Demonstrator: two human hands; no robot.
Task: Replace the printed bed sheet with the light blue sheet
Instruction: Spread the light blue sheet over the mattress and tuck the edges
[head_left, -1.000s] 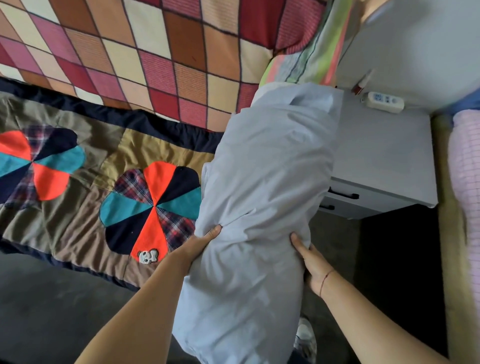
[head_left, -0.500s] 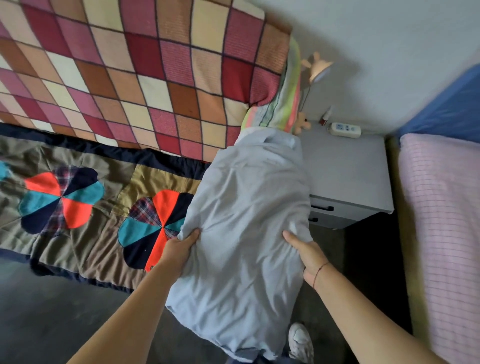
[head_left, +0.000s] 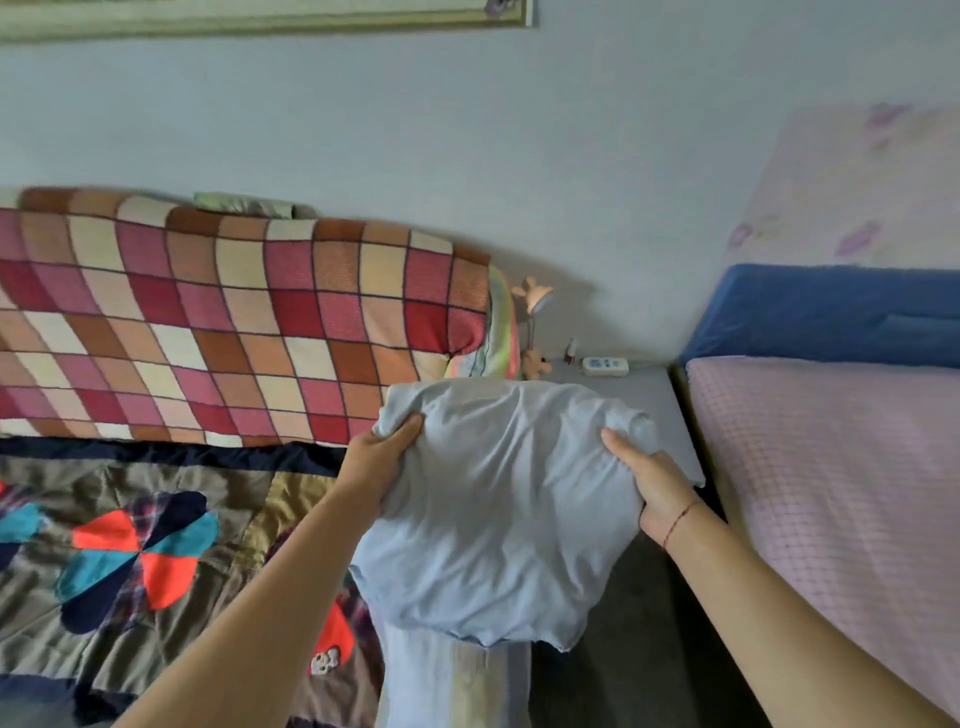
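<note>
Preparation seems the step in hand: the left hand (head_left: 382, 462) and right hand (head_left: 649, 478) each clench a bunched side of the light blue sheet (head_left: 509, 509), held aloft between bed (head_left: 156, 519) and nightstand (head_left: 660, 410), and the bed's patterned covers probably need stripping first.

Left hand (head_left: 382, 457) and right hand (head_left: 649, 478) gripping bunched light blue sheet (head_left: 498, 509), printed bed sheet (head_left: 156, 535) left

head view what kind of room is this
Most likely a bedroom: a patchwork quilt spread over one bed, a second bed in a pink checked sheet, and a grey nightstand with a small lamp between them.
</note>
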